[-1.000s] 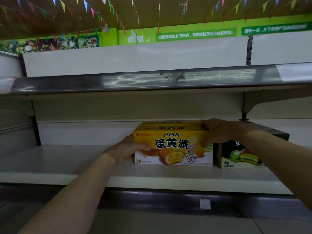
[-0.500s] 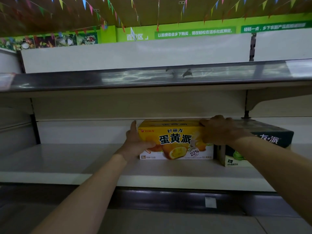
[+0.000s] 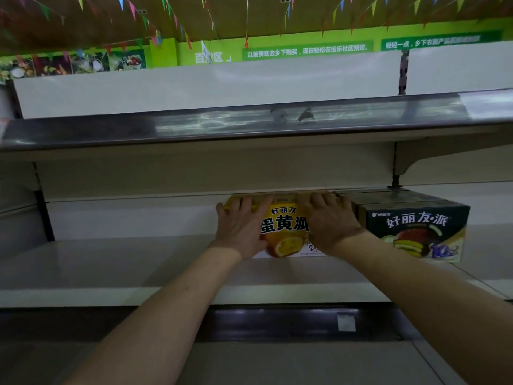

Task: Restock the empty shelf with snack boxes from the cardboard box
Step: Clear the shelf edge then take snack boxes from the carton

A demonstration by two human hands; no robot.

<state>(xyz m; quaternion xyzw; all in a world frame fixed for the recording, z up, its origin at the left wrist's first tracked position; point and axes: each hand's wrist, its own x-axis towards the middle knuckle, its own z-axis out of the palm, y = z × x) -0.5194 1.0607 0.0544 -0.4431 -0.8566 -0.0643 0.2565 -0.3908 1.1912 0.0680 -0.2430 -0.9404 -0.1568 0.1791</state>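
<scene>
shelf (image 3: 111,259), yellow box (image 3: 284,224) deeper now (left hand (image 3: 241,232), right hand (image 3: 330,226) pressing front)

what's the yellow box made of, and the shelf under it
Yellow box: thin cardboard with a glossy printed coat, judging by its crisp folded edges and photo print. Shelf: probably painted sheet metal, cream and smooth with a dull sheen, though the paint hides what is beneath. Its dark front strip looks like glossy plastic or metal.

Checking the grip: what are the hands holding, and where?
Nothing is gripped: left hand and right hand press flat on the front of the yellow box, fingers over its top edge.
</scene>
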